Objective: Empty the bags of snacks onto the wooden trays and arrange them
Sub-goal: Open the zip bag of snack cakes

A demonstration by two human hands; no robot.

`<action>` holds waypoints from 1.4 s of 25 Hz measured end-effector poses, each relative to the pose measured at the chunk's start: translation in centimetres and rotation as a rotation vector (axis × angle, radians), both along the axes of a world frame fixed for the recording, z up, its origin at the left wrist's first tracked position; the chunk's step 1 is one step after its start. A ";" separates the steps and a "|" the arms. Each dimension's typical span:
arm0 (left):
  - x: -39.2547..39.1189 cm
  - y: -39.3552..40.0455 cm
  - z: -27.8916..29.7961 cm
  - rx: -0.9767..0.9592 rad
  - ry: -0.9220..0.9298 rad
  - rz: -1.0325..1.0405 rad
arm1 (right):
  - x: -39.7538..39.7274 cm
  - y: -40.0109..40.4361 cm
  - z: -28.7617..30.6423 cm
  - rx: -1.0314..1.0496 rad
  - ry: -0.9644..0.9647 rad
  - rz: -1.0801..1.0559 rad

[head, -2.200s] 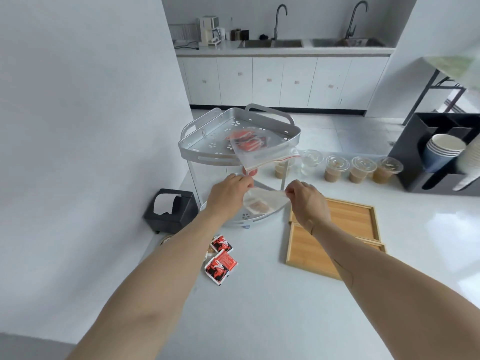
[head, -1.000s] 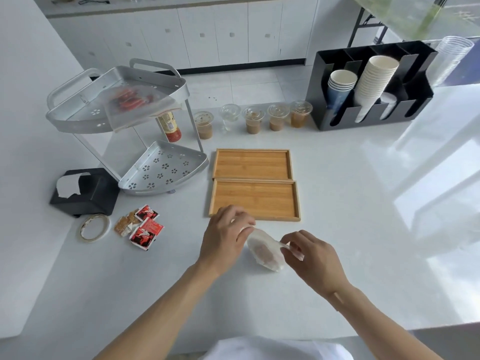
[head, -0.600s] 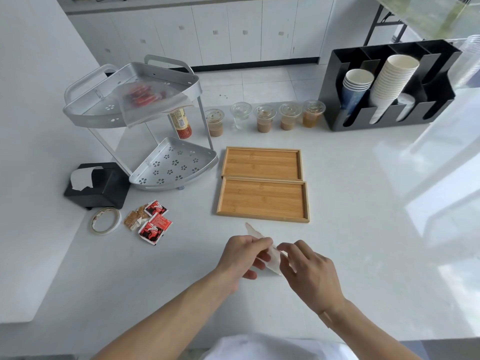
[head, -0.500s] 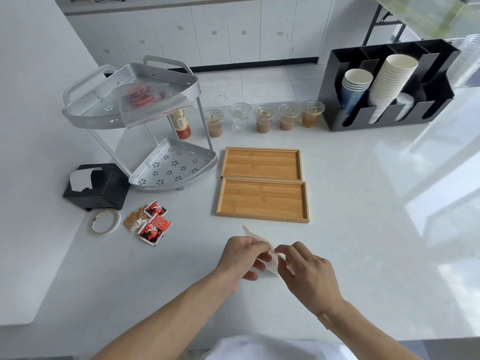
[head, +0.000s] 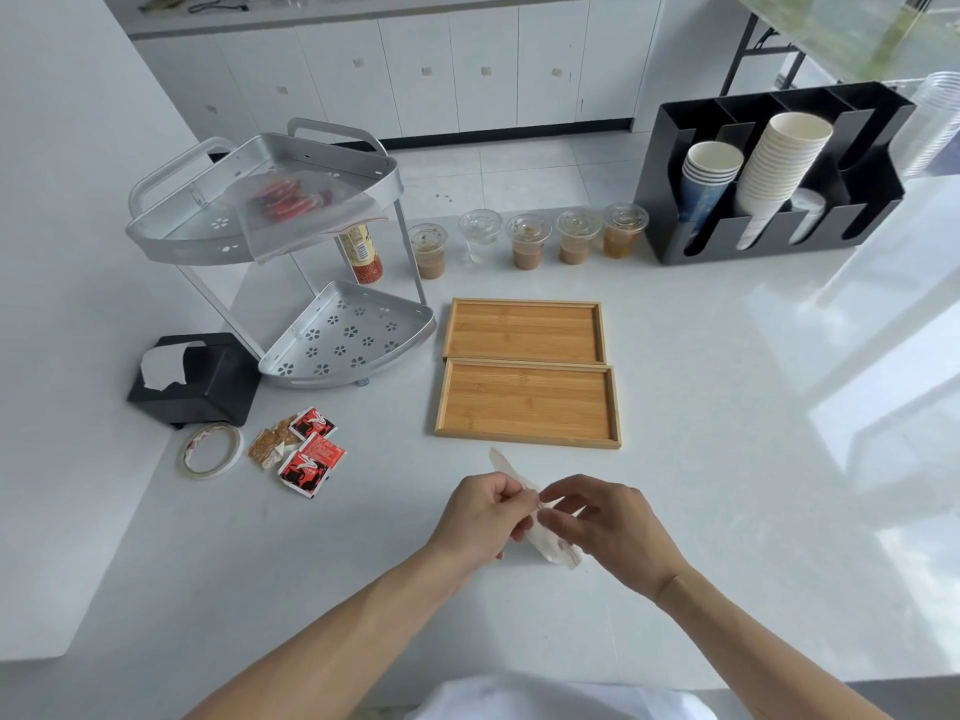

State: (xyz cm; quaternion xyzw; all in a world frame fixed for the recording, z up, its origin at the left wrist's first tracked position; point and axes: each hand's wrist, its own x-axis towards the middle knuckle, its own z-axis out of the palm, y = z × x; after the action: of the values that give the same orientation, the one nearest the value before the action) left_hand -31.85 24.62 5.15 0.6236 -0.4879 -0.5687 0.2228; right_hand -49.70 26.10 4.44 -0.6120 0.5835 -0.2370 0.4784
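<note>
Hands meet over the white counter (head: 701, 485), just in front of the two empty wooden trays (head: 527, 402). Left hand (head: 480, 514) and right hand (head: 610, 527) both pinch the top edge of a small clear snack bag (head: 553, 545). Another bag (head: 291, 207) lies on the metal rack's (head: 171, 236) upper shelf.

Matt wooden trays (head: 524, 402) lie on a glossy white counter (head: 727, 459) beside a perforated metal rack (head: 343, 340)
</note>
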 end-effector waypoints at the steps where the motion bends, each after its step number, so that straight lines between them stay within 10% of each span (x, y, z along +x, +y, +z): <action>1: 0.0 0.1 -0.4 -0.035 -0.002 -0.020 | 0.0 -0.2 0.0 0.030 -0.033 0.001; 27: 0.3 -1.4 -1.7 -0.161 0.037 -0.272 | -0.7 -1.7 1.0 0.386 -0.184 -0.013; 35: -0.1 -1.5 -0.7 -0.109 -0.058 -0.362 | -0.8 -2.4 1.4 0.146 0.162 0.185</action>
State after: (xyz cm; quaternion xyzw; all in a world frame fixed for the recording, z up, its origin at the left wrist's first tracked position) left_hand -31.98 23.09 4.48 0.5288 -0.6282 -0.5542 0.1363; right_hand -50.48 23.65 5.87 -0.6440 0.5768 -0.0985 0.4928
